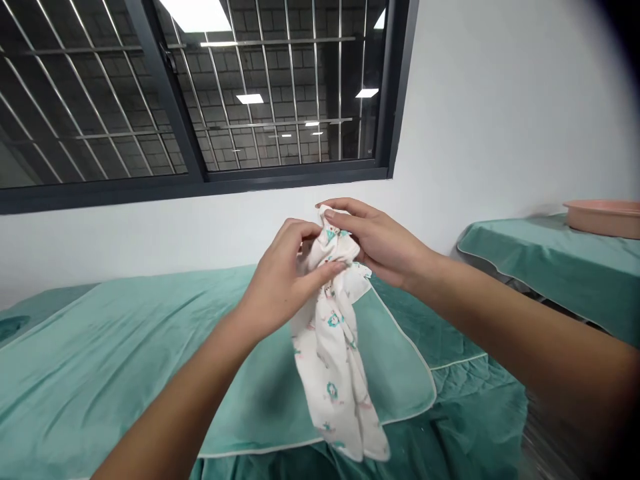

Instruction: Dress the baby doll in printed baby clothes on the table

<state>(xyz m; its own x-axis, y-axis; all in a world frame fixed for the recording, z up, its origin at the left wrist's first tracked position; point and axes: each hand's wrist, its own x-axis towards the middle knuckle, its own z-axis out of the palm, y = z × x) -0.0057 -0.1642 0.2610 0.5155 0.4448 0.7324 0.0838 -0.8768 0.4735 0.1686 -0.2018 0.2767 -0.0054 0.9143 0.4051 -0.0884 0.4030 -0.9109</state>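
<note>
A small white garment (pixel 330 333), printed with little green and pink figures, hangs bunched between my two hands in front of the bed. Its lower part dangles in two long folds that look like legs. My left hand (pixel 295 273) wraps round the gathered cloth from the left, with the thumb across its front. At the top, my right hand (pixel 367 233) pinches the upper end between thumb and fingers. Some of the fingers and the back of the garment are hidden.
Under the garment, a green sheet (pixel 150 333) with pale piping covers the bed. To the right stands another green-covered surface (pixel 540 260) bearing a pink basin (pixel 605 217). A barred window (pixel 280 100) is set in the white wall (pixel 500 100) behind.
</note>
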